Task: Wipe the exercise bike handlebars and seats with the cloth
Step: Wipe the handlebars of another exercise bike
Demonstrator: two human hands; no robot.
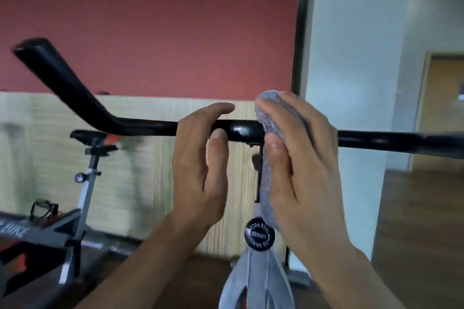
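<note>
A black handlebar (140, 125) runs across the middle of the view, with its left end bent upward. My left hand (200, 158) grips the bar near its centre, fingers over the top and thumb under. Just to the right, my right hand (301, 158) holds a grey cloth (271, 110) wrapped round the bar, thumb pressing the cloth from the front. Part of the cloth hangs down behind my palm. The seat of this bike is out of view.
A black adjusting knob (259, 234) with white lettering sits on the grey frame (256, 283) below the bar. A second exercise bike with a black seat (88, 135) stands at the left. Behind are a red wall and a white pillar (351, 83).
</note>
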